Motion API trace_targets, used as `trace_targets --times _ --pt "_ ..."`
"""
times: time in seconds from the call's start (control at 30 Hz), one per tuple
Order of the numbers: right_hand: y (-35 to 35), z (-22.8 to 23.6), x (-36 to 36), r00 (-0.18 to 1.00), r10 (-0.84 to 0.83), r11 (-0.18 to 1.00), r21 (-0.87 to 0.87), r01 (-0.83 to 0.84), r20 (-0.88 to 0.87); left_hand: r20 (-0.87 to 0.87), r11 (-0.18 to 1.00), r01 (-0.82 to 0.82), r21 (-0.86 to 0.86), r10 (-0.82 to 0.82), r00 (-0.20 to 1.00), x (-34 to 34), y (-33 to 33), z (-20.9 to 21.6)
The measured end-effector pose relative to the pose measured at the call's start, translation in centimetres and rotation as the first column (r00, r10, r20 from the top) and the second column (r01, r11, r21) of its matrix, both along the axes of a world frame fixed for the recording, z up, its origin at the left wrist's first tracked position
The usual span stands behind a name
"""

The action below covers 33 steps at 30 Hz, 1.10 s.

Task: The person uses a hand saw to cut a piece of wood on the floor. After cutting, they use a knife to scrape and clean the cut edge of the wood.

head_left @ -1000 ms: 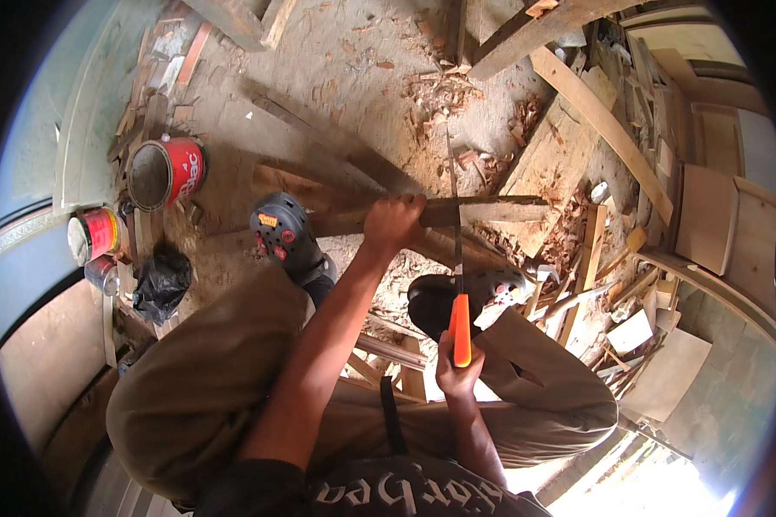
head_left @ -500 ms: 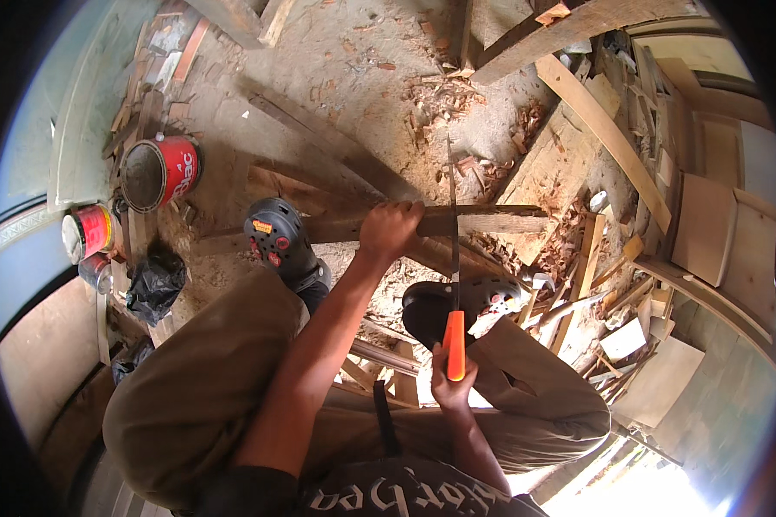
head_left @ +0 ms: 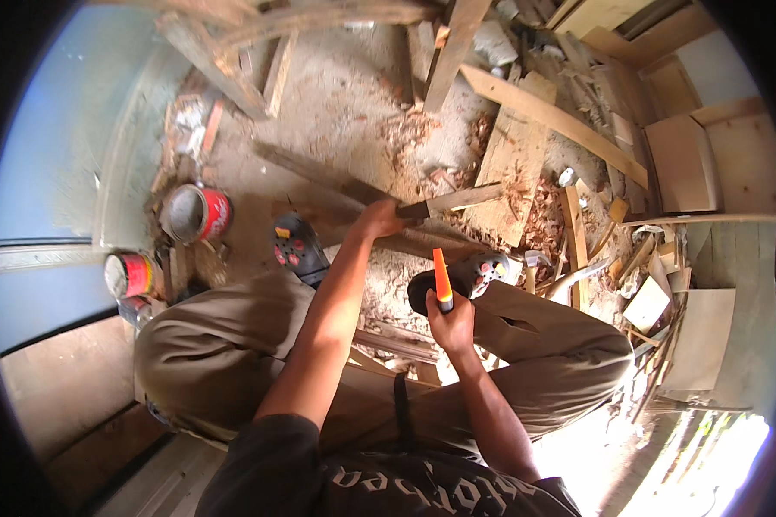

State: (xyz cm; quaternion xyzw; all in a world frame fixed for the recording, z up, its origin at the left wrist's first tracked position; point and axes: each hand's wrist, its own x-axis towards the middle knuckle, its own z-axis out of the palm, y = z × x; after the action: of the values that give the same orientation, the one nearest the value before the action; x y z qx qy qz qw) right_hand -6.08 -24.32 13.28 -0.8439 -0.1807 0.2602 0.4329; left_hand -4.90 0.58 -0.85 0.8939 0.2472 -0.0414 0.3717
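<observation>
My left hand point(head_left: 381, 219) is closed around a rough wooden bar point(head_left: 464, 199), whose lighter end points to the right. The bar lies across other dark timbers near my feet. In my closed right hand point(head_left: 452, 324) is a handsaw with a tapered orange handle point(head_left: 441, 274), held in front of my right shoe. I cannot make out the saw's blade now. My black clogs, the left one point(head_left: 298, 248) and the right one point(head_left: 488, 274), stand on either side of the work, the right beside the timbers.
A red paint bucket point(head_left: 200, 214) and a smaller tin point(head_left: 129, 275) stand at the left. A long plank point(head_left: 553, 121) slants across the upper right, with wood shavings point(head_left: 539, 226) beneath it. Offcuts and flat panels point(head_left: 700, 336) crowd the right side. A timber frame point(head_left: 220, 69) rises at the far side.
The saw handle has moved up and away from the bar, and its blade no longer shows across the wood. The bar's right end now tilts farther away. The whole view has shifted.
</observation>
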Motion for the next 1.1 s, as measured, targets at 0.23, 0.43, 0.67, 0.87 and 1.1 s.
trace_targets --times 0.23,0.43,0.67,0.87,1.1 --pt "-2.4 -0.4 0.1 0.994 0.01 0.998 0.063 -0.017 0.105 -0.155 0.975 0.137 0.176 -0.11 0.982 1.0 -0.7 -1.0" --pt "-2.5 -0.3 0.4 0.974 0.149 0.96 0.208 -0.184 0.173 0.182 0.811 -0.116 0.573 0.012 0.983 -2.3 -0.6 2.2" --pt "-2.8 2.0 1.9 0.988 0.129 0.989 0.062 -0.135 0.087 0.033 0.753 -0.076 0.654 0.072 0.997 -1.7 -4.4 1.4" --pt "-2.8 2.3 1.7 1.0 -0.005 0.999 0.049 0.005 -0.017 0.182 0.677 -0.203 0.707 0.103 0.978 -2.2 -6.5 -5.8" --pt "-3.2 3.8 1.8 0.992 -0.038 0.996 0.088 0.027 0.12 -0.084 0.93 -0.126 0.346 0.165 0.983 -1.5 -5.7 -2.4"
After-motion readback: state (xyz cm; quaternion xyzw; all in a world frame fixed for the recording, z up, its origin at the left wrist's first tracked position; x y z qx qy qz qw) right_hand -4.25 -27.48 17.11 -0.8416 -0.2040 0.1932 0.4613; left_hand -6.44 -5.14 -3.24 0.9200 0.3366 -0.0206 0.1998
